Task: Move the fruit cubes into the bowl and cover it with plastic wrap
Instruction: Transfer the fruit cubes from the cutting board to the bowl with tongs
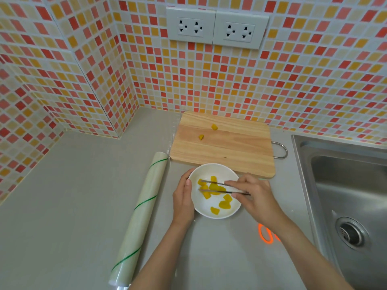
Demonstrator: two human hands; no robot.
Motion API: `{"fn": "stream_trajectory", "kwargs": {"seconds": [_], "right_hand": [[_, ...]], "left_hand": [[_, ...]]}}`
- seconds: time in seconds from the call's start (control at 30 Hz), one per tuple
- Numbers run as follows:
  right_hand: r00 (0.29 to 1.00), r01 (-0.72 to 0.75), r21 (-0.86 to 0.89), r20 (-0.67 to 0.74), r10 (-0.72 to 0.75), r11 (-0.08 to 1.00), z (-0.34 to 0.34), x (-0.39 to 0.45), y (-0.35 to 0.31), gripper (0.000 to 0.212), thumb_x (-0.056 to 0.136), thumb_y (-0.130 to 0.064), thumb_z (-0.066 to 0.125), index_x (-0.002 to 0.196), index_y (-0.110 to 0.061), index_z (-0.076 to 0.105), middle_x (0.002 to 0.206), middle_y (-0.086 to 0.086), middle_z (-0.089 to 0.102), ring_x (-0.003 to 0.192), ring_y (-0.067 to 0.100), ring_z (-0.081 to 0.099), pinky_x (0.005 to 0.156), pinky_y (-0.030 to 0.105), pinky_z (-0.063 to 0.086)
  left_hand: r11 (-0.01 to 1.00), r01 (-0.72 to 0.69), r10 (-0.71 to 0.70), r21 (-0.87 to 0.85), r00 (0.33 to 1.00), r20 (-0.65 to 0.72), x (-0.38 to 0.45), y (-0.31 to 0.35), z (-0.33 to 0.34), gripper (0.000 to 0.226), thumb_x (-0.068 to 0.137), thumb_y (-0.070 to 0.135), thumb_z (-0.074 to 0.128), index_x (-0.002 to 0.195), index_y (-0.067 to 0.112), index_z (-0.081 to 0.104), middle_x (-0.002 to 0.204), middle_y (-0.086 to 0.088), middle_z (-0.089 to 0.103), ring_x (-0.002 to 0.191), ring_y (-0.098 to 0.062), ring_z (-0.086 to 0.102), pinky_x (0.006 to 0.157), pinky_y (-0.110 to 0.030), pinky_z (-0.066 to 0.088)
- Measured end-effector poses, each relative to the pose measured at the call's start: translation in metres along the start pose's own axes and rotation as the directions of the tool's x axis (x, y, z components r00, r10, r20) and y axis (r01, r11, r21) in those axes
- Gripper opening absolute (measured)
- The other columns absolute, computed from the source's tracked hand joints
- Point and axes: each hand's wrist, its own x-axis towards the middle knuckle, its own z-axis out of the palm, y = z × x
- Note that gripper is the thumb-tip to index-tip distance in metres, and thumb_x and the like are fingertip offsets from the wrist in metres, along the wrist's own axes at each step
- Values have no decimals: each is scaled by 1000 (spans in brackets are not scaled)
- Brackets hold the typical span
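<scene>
- Both hands work the bowl (pixel 215 213): left hand (pixel 184 197) cups its rim, right hand (pixel 254 195) pinches tongs (pixel 217 188) over fruit cubes (pixel 224 204).
- Two cubes (pixel 214 127) wait on the cutting board (pixel 226 147); slippery, they might drop.
- Plastic wrap roll (pixel 140 214) lies left.

Pale wooden board (pixel 224 147), glossy bowl (pixel 209 210)

left arm: comes up from about 6 o'clock, bare forearm angled toward 1 o'clock
left hand (pixel 184 197): palm side cupped against something round, thumb up along its 9 o'clock edge, fingers wrapped round the far side
right arm: in from 5 o'clock, heading to 10
right hand (pixel 254 195): knuckles up, fingers (pixel 232 183) pinching a thin tool pointing to 9 o'clock
</scene>
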Motion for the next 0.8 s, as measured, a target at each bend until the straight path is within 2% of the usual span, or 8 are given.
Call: {"fn": "stream_trajectory", "kwargs": {"seconds": [0.1,0.2,0.3,0.37,0.47,0.57,0.67,0.8], "right_hand": [[996,-35,15,80,34,999,-7,-3,3,37,82,-18,66,116,-31,64,85,-17,47,81,-3,46,89,36,35],[999,-50,62,-6,50,997,-19,7,7,39,80,-15,69,118,-22,64,80,-13,45,71,-3,45,84,33,41],[991,-87,62,-93,93,994,-24,29,12,40,79,-15,69,118,-20,64,78,-11,44,68,-2,44,78,28,40],[984,-127,52,-119,132,991,-22,50,15,41,80,-17,68,120,-20,63,79,-9,45,77,10,51,80,33,41],[973,-208,-14,-101,206,978,-9,90,18,39,83,-23,65,122,-22,61,96,9,57,99,27,56,86,35,41],[966,-258,-93,-61,253,962,9,125,15,38,85,-29,60,123,-25,60,108,12,60,105,29,56,87,36,42],[953,-301,-100,-76,295,948,23,148,12,35,86,-29,59,120,-26,62,113,10,62,109,29,56,91,38,45],[929,-365,-106,-113,354,925,33,162,16,32,88,-28,57,119,-24,63,117,10,62,111,30,55,94,39,43]], "left_hand": [[1000,3,-3,-1,1000,0,-1,0,-1,39,94,32,36,118,14,60,115,-2,66,109,-14,61,87,-19,47],[1000,2,-2,-2,1000,7,-1,0,-1,39,94,32,36,118,14,60,114,1,67,107,-11,62,84,-16,47],[1000,4,-4,0,1000,1,-1,-1,-1,40,93,33,36,119,13,60,115,0,67,107,-11,62,83,-16,48],[1000,8,-8,2,1000,-5,0,-1,-1,40,93,33,37,119,13,60,115,0,66,107,-10,62,83,-15,48],[1000,1,-1,15,1000,-12,0,0,-1,39,93,34,37,119,16,60,114,3,67,106,-8,62,82,-14,48],[1000,-3,3,11,1000,-3,-1,0,-1,41,91,40,39,118,18,61,112,5,68,107,-10,62,84,-17,49],[1000,-15,15,8,1000,-11,0,1,-1,44,87,47,40,117,21,61,112,8,68,107,-10,63,83,-15,48],[1000,-26,26,10,1000,-13,0,-1,0,43,88,46,41,116,22,62,112,8,68,107,-11,63,83,-16,49]]}}
